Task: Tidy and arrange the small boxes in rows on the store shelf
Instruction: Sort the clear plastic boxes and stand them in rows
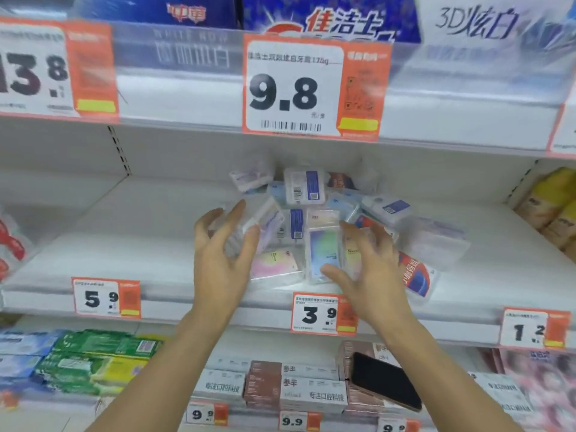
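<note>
Shelf (pixel 156 244): a loose pile of small boxes (pixel 305 188) is being kept at its middle, unsorted, tilted every way. Boxes are clear plastic with blue, pink and iridescent cards. One box (pixel 246 226) is being gripped by the left hand (pixel 223 247), fingers curled; an upright box (pixel 324 247) is being pinched by the right hand (pixel 367 269).

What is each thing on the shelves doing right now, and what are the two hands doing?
Left hand: fingers curled round a clear box.
Clear box: tilted, held off the shelf.
Right hand: fingers and thumb round an upright shiny box.
Shiny box: standing on end at the shelf front.
Pile of small boxes: jumbled, not in rows.
Black phone: lying flat on boxes on the lower shelf, screen dark.
</note>
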Available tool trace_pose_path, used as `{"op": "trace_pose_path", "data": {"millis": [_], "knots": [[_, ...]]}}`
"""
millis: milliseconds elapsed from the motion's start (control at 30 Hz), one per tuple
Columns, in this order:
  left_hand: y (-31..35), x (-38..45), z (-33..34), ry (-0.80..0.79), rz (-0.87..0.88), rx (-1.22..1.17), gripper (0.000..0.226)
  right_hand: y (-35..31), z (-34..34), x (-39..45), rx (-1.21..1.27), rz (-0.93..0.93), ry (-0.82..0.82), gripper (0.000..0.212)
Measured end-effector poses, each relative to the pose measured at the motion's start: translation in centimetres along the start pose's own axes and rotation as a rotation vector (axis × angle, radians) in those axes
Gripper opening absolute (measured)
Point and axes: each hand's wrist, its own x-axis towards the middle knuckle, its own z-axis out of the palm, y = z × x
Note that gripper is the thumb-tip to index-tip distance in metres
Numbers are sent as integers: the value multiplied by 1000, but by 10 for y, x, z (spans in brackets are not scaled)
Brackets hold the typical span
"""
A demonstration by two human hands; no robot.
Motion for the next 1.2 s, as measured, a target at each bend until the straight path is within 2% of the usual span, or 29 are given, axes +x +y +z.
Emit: {"op": "trace_pose_path", "data": {"millis": [167,267,400,533,667,767,833,933,1067,1133,1200], "knots": [[16,-2,-2,70,-51,-166,35,1,-9,5,-178,-35,176,74],[18,-8,-6,69,-107,-198,36,-3,-8,3,-43,-57,192,68],[13,-6,-14,119,-211,-259,32,-13,-3,-1,186,-190,141,68],[8,2,-28,204,-292,-340,27,-18,2,-3,149,-304,154,63],[-1,9,-51,220,-219,-108,22,-20,5,-3,103,-337,163,58],[-21,16,-70,85,23,231,23,-19,8,-2,74,-330,150,58],[-35,18,-80,7,90,429,25,-18,9,1,75,-306,148,59],[-43,20,-95,-27,60,492,20,-21,12,2,63,-296,152,61],[-48,22,-118,-111,-38,568,25,-33,12,-2,87,-308,209,65],[-52,23,-129,-148,-67,570,28,-43,8,-5,134,-347,289,61],[-54,25,-139,-171,-70,564,37,-61,7,-9,200,-444,373,44]]}}
